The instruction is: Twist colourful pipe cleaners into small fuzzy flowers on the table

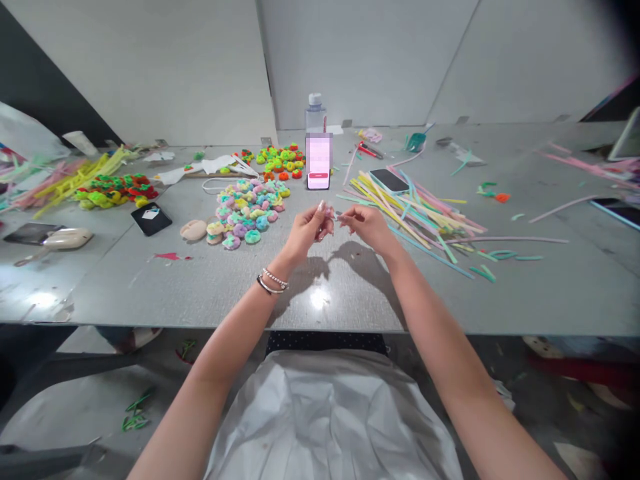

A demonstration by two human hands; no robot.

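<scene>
My left hand (307, 232), with bracelets at the wrist, is closed in a pinch on a small pale pipe cleaner (334, 215). Facing it, my right hand (369, 225) pinches the other side of the same piece; fingers cover most of it. Both hands are just above the table, in front of an upright phone (319, 163) with a lit pink screen. To the left lies a heap of pastel fuzzy pipe-cleaner pieces (250, 207). Loose straight pipe cleaners (425, 220) in yellow, pink and blue are spread to the right, with another phone (389, 181) on them.
A clear bottle (315, 119) stands behind the lit phone. Red-handled pliers (369, 150) lie farther back. Yellow-green and orange fuzzy pieces (280, 160) sit at the back left. A black square item (151, 219) lies on the left; another phone (620, 211) is at the right edge.
</scene>
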